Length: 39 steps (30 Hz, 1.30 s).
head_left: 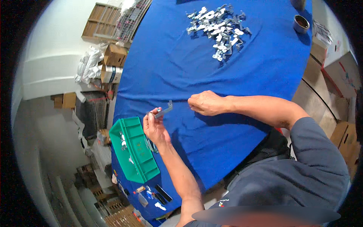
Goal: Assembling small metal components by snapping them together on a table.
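My left hand is closed on a bent grey metal bracket, pinched between thumb and fingers above the blue cloth. The bracket's angled end sticks out to the right. Across a short gap, my right hand is closed with its fingertips together; anything inside them is hidden. Just left of and below my left hand stands a green plastic bin with a few small white and metal pieces in it. At the far side of the table lies a heap of metal and white bracket parts.
A small round cup sits at the far right edge. By the near left edge lie a dark phone-like object and several small items. Cardboard boxes and a wire rack stand beyond the table's left side; a white box is at right.
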Tool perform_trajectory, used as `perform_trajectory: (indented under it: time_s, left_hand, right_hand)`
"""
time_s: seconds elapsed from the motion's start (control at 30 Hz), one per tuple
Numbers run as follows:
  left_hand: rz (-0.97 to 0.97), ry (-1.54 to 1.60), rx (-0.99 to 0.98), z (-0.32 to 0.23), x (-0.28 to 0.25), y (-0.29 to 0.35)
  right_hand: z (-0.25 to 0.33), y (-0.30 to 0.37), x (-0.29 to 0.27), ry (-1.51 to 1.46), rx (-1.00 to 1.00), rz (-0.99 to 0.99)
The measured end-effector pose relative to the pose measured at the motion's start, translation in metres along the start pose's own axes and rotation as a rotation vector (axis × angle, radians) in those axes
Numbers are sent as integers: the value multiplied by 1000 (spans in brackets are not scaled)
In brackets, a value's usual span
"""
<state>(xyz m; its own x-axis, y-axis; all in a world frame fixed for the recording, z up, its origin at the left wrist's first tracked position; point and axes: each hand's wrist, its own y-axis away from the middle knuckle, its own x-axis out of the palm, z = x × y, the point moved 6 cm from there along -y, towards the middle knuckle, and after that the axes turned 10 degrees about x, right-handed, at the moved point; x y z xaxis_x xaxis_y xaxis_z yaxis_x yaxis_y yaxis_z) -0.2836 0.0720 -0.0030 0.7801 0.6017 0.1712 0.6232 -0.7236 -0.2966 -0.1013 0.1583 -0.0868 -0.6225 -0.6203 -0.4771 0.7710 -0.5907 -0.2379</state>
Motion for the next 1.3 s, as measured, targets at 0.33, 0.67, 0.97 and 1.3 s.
perform_trajectory:
  time_s: [0.33, 0.67, 0.97, 1.3]
  left_hand:
    - [-46, -91, -506, 42, -5, 73]
    - [109, -132, -181, 67, 11, 69]
    - [141, -519, 90, 70, 23, 70]
    - [186, -761, 350, 49, 22, 76]
  right_hand:
    - [0, -6, -3, 45, 12, -30]
    - [5, -8, -12, -133, 79, -29]
    - [-1, -3, -20, -119, 80, -40]
    - [4, -5, -11, -180, 79, -4]
